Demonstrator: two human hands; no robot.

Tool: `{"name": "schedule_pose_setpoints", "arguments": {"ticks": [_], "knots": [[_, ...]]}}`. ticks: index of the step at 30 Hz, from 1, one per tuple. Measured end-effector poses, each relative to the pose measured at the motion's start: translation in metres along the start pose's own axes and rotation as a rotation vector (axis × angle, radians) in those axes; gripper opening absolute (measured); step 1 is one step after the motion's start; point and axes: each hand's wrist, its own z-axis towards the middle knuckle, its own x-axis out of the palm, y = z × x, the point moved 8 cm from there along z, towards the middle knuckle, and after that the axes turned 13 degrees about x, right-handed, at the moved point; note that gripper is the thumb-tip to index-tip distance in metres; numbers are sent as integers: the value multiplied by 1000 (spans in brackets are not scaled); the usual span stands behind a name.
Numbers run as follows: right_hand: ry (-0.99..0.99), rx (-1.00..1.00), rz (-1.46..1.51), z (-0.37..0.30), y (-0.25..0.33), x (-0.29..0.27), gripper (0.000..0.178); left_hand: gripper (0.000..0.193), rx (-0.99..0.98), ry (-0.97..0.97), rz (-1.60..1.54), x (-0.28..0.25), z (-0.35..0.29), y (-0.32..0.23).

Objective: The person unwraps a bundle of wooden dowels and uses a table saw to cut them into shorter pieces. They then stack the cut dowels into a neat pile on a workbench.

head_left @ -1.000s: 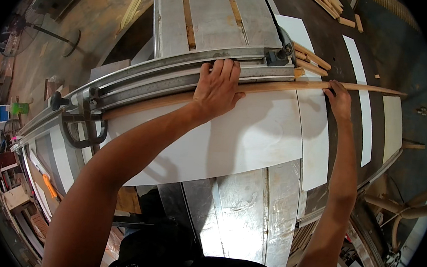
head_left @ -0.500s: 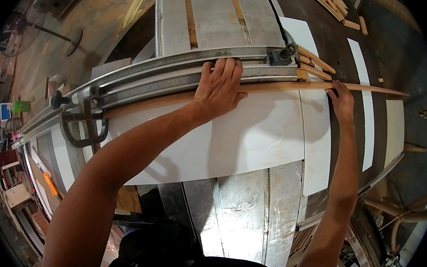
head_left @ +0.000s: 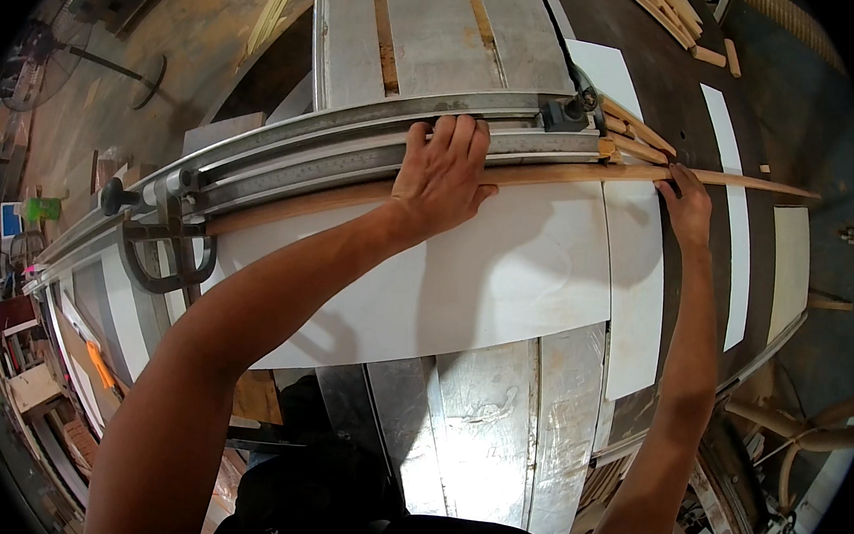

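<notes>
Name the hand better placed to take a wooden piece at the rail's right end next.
Probably the right hand: it holds the wooden strip near those wooden pieces; the left hand lies farther left, on the metal rail.

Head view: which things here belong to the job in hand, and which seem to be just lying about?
In the job:
- long wooden strip, pinched by the right hand
- scaled metal fence along it, under the left hand
- white sheet, apparently supporting the strip

Seemingly lying about:
- orange-handled tool
- loose wooden pieces, upper right
- pale strips on the floor
</notes>
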Motion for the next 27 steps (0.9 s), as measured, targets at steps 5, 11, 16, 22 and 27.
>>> {"name": "schedule_pose_setpoints", "arguments": {"ticks": [5, 11, 16, 22, 27], "knots": [[-5, 10, -16, 1, 1, -1, 40, 80, 5, -19, -2, 1, 0, 1], [6, 27, -6, 1, -2, 0, 41, 79, 12, -18, 10, 0, 0, 1], [10, 10, -26, 1, 0, -1, 42, 78, 14, -28, 5, -1, -1, 1], [-10, -1, -20, 1, 4, -2, 41, 79, 16, -53, 12, -2, -2, 3], [-5, -7, -5, 1, -1, -1, 41, 79, 18, -54, 16, -3, -1, 2]]}}
